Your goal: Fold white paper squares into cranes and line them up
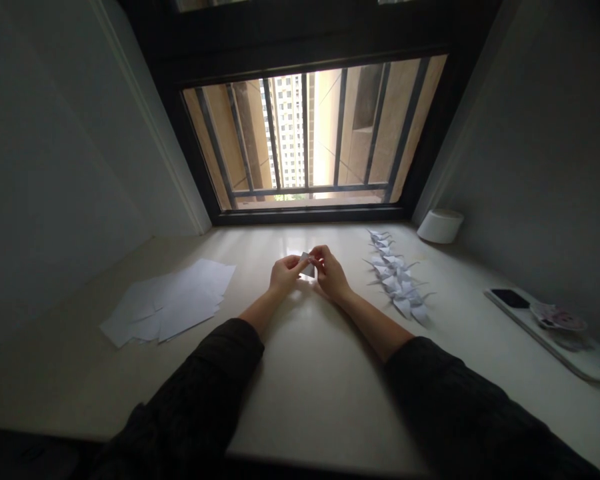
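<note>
- The small folded paper [309,270] is at the centre of the frame, between the left hand [283,272] and the right hand [334,275], above the pale sill [300,393].
- The work in hand looks like folding or creasing; done well, it probably calls for one hand to steady the paper while the other lines up its edges and presses the crease.
- On a piece this small, fingertip pressure would likely serve better than the whole hand, since a slip could skew a fold or crumple a corner.
- Working low over the flat sill, as here, should also give a surface to press a crease against.
- Left grip: the fingers are drawn together on the paper's left side, with almost no opening, pinching it.
- Right grip: the fingers are bent and closed in on the paper's upper and right side, also pinching it; exactly where each tip presses is too small to tell.
- The loose white sheets [180,300] lie overlapping at the left of the frame, well apart from the left hand.
- The row of folded paper figures [397,273], with thin pointed ends, lies right of centre, near the right hand but not touching it.
</note>
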Available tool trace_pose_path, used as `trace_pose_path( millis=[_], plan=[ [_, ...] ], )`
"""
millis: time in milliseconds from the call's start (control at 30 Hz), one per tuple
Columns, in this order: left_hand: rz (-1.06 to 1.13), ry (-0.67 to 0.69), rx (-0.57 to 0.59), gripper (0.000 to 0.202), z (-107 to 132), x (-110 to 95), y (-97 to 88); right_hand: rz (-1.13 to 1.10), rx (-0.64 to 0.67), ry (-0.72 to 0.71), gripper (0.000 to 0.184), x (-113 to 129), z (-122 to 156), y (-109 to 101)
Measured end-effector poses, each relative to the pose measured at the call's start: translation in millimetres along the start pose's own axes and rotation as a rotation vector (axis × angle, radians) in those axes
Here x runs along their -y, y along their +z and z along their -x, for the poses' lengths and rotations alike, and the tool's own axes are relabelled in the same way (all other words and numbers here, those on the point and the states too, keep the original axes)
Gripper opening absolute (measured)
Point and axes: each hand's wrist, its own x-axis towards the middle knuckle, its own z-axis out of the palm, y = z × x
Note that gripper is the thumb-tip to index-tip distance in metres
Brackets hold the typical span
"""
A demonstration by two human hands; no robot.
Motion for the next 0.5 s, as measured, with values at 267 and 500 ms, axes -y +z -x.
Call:
trace_pose_path(
  millis=[267,500],
  plan=[
    [0.169,-0.02,-0.131,0.036,-0.2,-5.6,-2.3,-0.045,0.034,-0.047,0.029,3.8,1.6,0.6],
    [0.299,-0.065,-0.142,0.036,-1.9,-6.0,-3.3,-0.041,0.02,-0.034,0.02,9.6,1.5,-5.1]
  ],
)
